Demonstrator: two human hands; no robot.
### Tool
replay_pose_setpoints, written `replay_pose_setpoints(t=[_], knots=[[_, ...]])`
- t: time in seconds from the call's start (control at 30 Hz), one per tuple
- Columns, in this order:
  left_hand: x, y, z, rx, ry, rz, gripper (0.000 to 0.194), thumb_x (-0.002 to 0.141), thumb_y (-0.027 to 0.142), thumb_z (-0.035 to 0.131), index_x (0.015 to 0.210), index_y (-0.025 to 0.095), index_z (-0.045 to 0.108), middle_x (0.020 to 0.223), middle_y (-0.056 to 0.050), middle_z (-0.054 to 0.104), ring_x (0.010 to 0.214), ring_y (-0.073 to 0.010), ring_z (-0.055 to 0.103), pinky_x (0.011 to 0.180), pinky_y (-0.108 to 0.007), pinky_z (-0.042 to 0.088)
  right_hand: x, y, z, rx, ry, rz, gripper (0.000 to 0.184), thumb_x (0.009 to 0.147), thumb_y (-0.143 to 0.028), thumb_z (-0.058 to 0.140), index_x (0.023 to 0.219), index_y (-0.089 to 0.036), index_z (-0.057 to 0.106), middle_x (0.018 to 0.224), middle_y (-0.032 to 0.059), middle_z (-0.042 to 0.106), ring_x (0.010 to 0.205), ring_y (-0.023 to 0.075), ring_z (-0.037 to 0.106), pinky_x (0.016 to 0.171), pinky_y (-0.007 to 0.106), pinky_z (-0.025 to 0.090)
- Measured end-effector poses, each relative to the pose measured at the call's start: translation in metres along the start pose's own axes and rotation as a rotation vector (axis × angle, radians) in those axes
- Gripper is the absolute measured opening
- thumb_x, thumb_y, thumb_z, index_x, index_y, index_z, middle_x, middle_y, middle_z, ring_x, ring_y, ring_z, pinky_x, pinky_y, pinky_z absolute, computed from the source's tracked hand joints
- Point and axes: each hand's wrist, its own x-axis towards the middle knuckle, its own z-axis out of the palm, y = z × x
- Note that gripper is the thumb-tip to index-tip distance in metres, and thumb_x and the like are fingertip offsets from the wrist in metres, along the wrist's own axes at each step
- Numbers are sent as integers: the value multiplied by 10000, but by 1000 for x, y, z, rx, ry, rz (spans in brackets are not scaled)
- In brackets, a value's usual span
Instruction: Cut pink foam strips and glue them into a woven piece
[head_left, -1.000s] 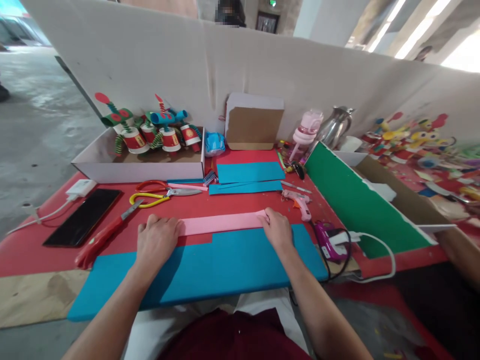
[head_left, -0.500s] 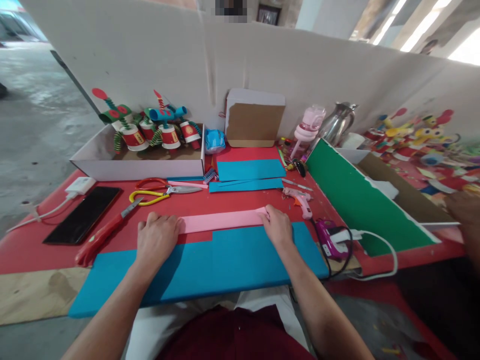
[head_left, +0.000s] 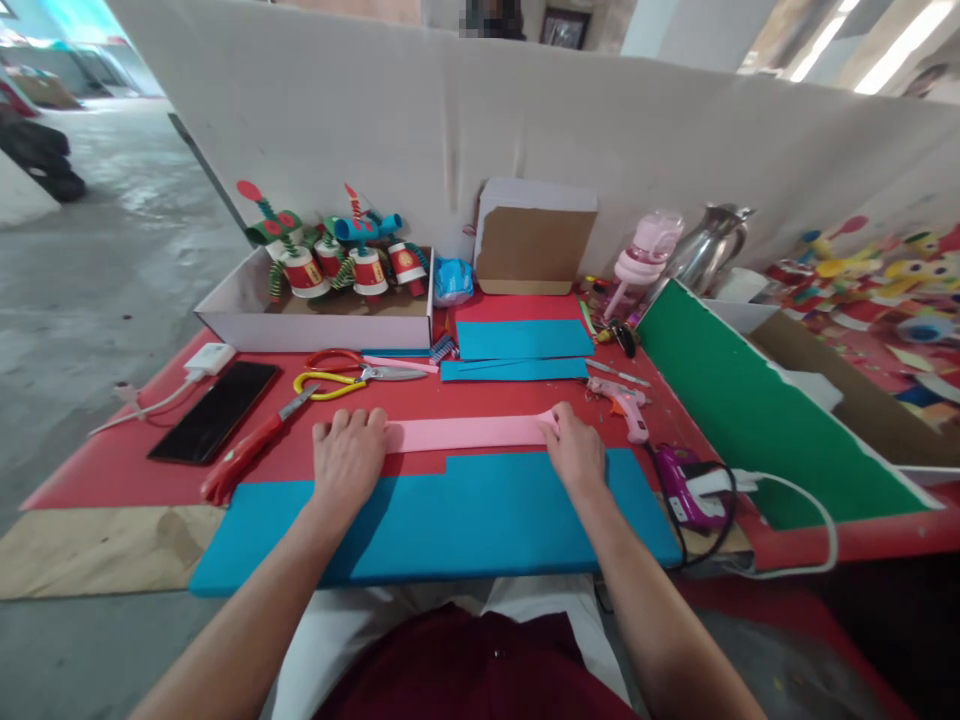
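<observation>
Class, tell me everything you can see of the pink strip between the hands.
The strip is plain pink, long and narrow with straight edges, and looks like paper or thin foam. It lies nearly flat across the red table, beyond the blue sheet; whether they touch is unclear. The left hand covers its left end. The right hand pinches its right end, which looks bent up.

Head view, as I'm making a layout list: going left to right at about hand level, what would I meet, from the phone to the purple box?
Phone, red-handled tool, left hand, pink strip, right hand, glue gun, purple box.
</observation>
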Motion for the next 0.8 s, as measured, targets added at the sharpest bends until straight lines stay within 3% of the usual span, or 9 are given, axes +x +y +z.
replay_pose_setpoints(t=[0.07,0.13,0.23,0.33,0.43,0.53,0.67,0.8], knots=[[0,-1,2,4,37,16,433,966,262,314,1255,177,625,1130,-189,661,1027,-341,545,852,-484,413,0,1,1,-17,36,-9,240,959,-333,522,1151,-193,560,943,128,716,849,266,669,677,316,410],[2,-4,5,-13,76,116,496,955,183,338,1401,304,516,1330,-156,583,1139,-334,531,920,-500,404,1,3,2,-43,121,-91,381,946,-292,545,1311,-186,510,1189,193,659,1032,317,642,796,392,460],[8,-9,8,-44,98,368,683,911,60,390,1417,519,411,1556,-15,391,1363,-328,398,1045,-538,337,7,5,2,-72,207,-393,536,922,-98,514,1426,-269,452,1505,166,436,1340,363,450,1043,554,365],[15,-12,9,-15,75,532,770,884,33,468,1396,597,360,1590,50,330,1431,-318,332,1104,-562,295,16,6,1,-60,131,-744,660,899,24,453,1425,-375,455,1578,65,352,1463,319,277,1147,608,231],[19,-13,10,26,60,604,782,876,44,513,1403,597,342,1583,45,344,1430,-317,345,1106,-578,305,25,7,-1,-35,-3,-958,641,918,-11,477,1413,-418,456,1573,21,364,1474,274,265,1160,605,241],[22,-14,12,42,46,629,784,866,27,509,1404,578,365,1571,40,367,1421,-325,358,1087,-588,328,30,8,-2,-9,-82,-1012,566,933,-60,498,1392,-392,489,1541,16,417,1461,244,301,1161,593,272],[23,-14,14,62,34,642,774,870,13,481,1406,562,379,1570,42,369,1423,-328,354,1078,-584,334,35,4,-6,65,-136,-1012,433,921,-67,506,1297,-255,611,1499,73,474,1467,243,284,1169,559,285],[24,-14,15,77,32,645,760,881,22,478,1410,558,373,1569,36,371,1424,-323,354,1081,-577,326,27,-21,-10,167,-203,-970,421,858,-7,471,1204,-132,674,1460,150,510,1441,255,343,1171,511,310]])
